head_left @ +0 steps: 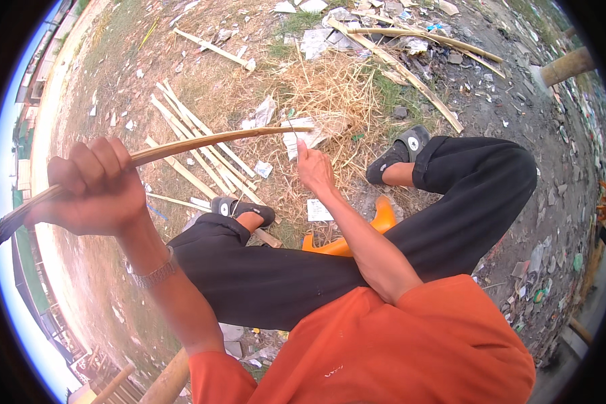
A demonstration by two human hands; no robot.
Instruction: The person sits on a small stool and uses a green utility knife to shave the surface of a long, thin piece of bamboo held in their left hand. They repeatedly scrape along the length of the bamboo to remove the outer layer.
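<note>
My L hand [91,187] was wrapped tight round the near part of a long bent wood strip [215,139], fingers fully curled, no gap. Strip was up in the air in front of me, arcing L to R over the ground, w/ loose strips [182,167] lying below. My R hand [314,168] was bunched just below the far end, thumb up; couldn't tell how closed it was or if it had hold of anything.

Doing it well, imo: firm L fist so the strip couldn't roll, even bend, R thumb kept clear of any sharp edge.

Hard to see: thin dark line [297,137] btwn R thumb & strip, maybe wire or blade, unclear, esp. against the white scrap [290,145]. R fingers mostly hidden. Strip's near end ran to the view's dark rim, prob. cut off. Orange thing [384,215] partly behind my R forearm [377,252], type unclear.
</note>
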